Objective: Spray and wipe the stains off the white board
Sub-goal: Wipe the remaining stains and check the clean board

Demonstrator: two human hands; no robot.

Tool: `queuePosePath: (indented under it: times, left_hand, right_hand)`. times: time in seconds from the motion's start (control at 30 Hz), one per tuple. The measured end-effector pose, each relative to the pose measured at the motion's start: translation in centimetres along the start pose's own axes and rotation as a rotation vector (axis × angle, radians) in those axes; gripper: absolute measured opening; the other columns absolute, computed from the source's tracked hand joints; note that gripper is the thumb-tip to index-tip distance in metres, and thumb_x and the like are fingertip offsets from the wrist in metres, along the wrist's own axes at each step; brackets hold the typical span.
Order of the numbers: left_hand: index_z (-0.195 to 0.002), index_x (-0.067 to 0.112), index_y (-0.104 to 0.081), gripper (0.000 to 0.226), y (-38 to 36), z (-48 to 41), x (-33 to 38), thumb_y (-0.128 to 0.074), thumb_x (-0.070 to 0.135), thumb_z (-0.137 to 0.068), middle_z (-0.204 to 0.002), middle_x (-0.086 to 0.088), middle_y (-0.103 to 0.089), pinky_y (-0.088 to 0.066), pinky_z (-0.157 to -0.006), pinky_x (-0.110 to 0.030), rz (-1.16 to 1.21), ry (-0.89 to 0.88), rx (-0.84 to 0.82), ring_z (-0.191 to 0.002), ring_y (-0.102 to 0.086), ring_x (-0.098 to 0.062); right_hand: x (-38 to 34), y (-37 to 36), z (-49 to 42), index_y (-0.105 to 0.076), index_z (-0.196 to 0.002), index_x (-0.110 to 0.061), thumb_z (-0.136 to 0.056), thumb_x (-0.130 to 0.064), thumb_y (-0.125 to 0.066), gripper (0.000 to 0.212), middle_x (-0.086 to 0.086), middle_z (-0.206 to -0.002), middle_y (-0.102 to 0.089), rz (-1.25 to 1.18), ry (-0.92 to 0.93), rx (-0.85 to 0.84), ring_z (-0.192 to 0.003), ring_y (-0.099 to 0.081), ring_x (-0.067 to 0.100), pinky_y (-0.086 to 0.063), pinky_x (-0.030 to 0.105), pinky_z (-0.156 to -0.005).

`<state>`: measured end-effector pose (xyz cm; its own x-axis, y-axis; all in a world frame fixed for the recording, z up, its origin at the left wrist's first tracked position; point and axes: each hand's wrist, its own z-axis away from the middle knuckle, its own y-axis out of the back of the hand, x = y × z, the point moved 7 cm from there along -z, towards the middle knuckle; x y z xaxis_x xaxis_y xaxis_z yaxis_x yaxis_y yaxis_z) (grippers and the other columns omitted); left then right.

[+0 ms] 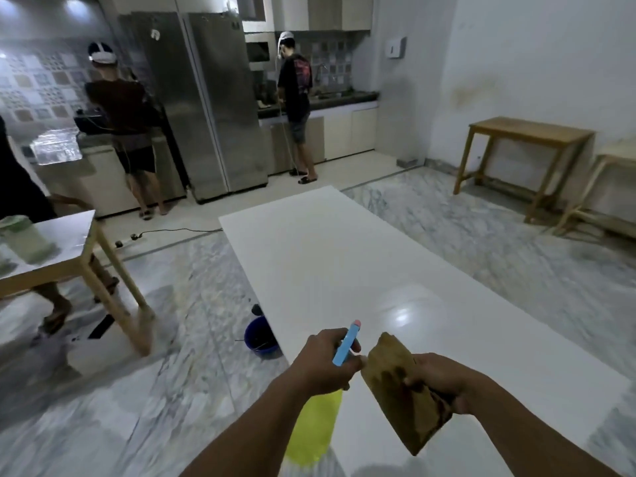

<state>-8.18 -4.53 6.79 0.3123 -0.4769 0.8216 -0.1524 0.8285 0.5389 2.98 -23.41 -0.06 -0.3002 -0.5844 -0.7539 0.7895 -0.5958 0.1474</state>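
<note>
White board (344, 270) lies flat, running forward from both grips, with its near end passing under them. No stain legible from here; a glare patch sits just ahead of the right grip.

Spray bottle (318, 421), yellow body and blue head, is clamped in the left grip (323, 363), fingers curled round the neck, nozzle forward over the board. Brown cloth (395, 390) is pinched in the right grip (444, 380), just beside the bottle head. Blue bucket (260, 339) on the floor, left of the left grip, at the board's edge.

Judged step: spraying, not yet begun. Next: tilt the nozzle at the surface, squeeze the trigger, then lay the cloth flat.
</note>
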Motion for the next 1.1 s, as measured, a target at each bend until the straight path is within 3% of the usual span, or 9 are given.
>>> queuePosePath:
  times: [0.13, 0.23, 0.43, 0.57, 0.67, 0.77, 0.83, 0.97, 1.1]
  left_hand:
    - [-0.113, 0.011, -0.068, 0.028, -3.5, -5.9, 1.7, -0.076, 0.031, -0.095, -0.101, -0.012, -0.078, -0.058, -0.061, -0.015, -0.014, -0.062, -0.102, -0.074, -0.081, -0.029]
    - [-0.115, 0.013, -0.068, 0.029, -6.2, -9.3, 3.1, -0.075, 0.033, -0.096, -0.102, -0.008, -0.078, -0.060, -0.064, -0.015, -0.058, -0.115, -0.179, -0.076, -0.082, -0.026]
    - [-0.115, 0.017, -0.066, 0.030, -11.4, -13.7, 4.2, -0.075, 0.039, -0.096, -0.103, -0.006, -0.076, -0.062, -0.070, -0.017, -0.121, -0.197, -0.314, -0.074, -0.082, -0.019]
    - [-0.115, 0.018, -0.065, 0.031, -13.8, -15.7, 3.2, -0.074, 0.041, -0.097, -0.105, -0.005, -0.074, -0.066, -0.076, -0.030, -0.158, -0.265, -0.345, -0.076, -0.081, -0.021]
    - [-0.118, 0.017, -0.065, 0.038, -15.2, -17.2, 2.4, -0.071, 0.048, -0.097, -0.107, 0.000, -0.073, -0.064, -0.084, -0.038, -0.228, -0.345, -0.336, -0.085, -0.078, -0.022]
    - [-0.120, 0.013, -0.063, 0.044, -15.7, -18.2, 2.1, -0.069, 0.049, -0.097, -0.104, 0.003, -0.071, -0.051, -0.074, -0.017, -0.227, -0.408, -0.327, -0.083, -0.072, -0.017]
    - [-0.120, 0.014, -0.062, 0.041, -15.8, -18.5, 1.8, -0.069, 0.048, -0.097, -0.101, 0.008, -0.066, -0.039, -0.067, -0.005, -0.224, -0.450, -0.350, -0.075, -0.062, -0.009]
    - [-0.105, 0.023, -0.055, 0.033, -15.7, -19.1, 0.8, -0.069, 0.051, -0.096, -0.086, 0.007, -0.063, -0.042, -0.062, -0.006, -0.184, -0.511, -0.384, -0.066, -0.057, -0.006]
    - [-0.108, 0.023, -0.057, 0.040, -15.6, -19.5, -0.7, -0.066, 0.059, -0.094, -0.088, 0.003, -0.067, -0.044, -0.065, -0.014, -0.115, -0.514, -0.421, -0.071, -0.063, -0.012]
  right_hand:
    - [0.7, 5.7, -1.3, -0.071, -0.107, -0.011, -0.085, -0.003, -0.055, 0.028, 0.014, -0.108, -0.073, 0.087, -0.039, 0.118, -0.102, -0.068, 0.032, -0.057, 0.047, -0.091]
    - [1.9, 9.3, -1.7, -0.070, -0.106, -0.012, -0.085, -0.004, -0.056, 0.026, 0.014, -0.108, -0.071, 0.135, -0.086, 0.167, -0.101, -0.068, 0.030, -0.058, 0.040, -0.086]
    - [3.9, 14.2, -1.4, -0.065, -0.108, -0.007, -0.088, -0.015, -0.057, 0.022, 0.013, -0.115, -0.066, 0.308, -0.189, 0.250, -0.109, -0.062, 0.032, -0.052, 0.041, -0.092]
    - [6.1, 15.8, -1.4, -0.064, -0.098, -0.005, -0.088, -0.023, -0.055, 0.023, 0.010, -0.106, -0.065, 0.247, -0.262, 0.320, -0.098, -0.063, 0.028, -0.051, 0.035, -0.082]
    - [8.7, 16.0, -1.1, -0.065, -0.109, -0.001, -0.090, -0.027, -0.055, 0.034, 0.014, -0.111, -0.066, 0.142, -0.320, 0.406, -0.095, -0.062, 0.026, -0.049, 0.034, -0.080]
    - [10.8, 15.2, -0.4, -0.064, -0.105, -0.003, -0.091, -0.027, -0.053, 0.030, 0.011, -0.101, -0.064, 0.036, -0.370, 0.497, -0.086, -0.060, 0.024, -0.046, 0.030, -0.072]
    - [12.6, 13.7, 0.2, -0.062, -0.109, -0.006, -0.093, -0.024, -0.052, 0.027, 0.011, -0.104, -0.065, -0.104, -0.417, 0.570, -0.092, -0.062, 0.025, -0.050, 0.032, -0.075]
    - [15.7, 9.9, 1.3, -0.056, -0.122, -0.008, -0.094, -0.019, -0.049, 0.030, 0.011, -0.111, -0.062, -0.348, -0.517, 0.762, -0.098, -0.061, 0.027, -0.052, 0.035, -0.077]
    - [15.6, 6.1, 1.7, -0.056, -0.099, -0.007, -0.095, -0.022, -0.049, 0.016, 0.010, -0.099, -0.065, -0.095, -0.677, 0.987, -0.074, -0.058, 0.017, -0.052, 0.032, -0.067]
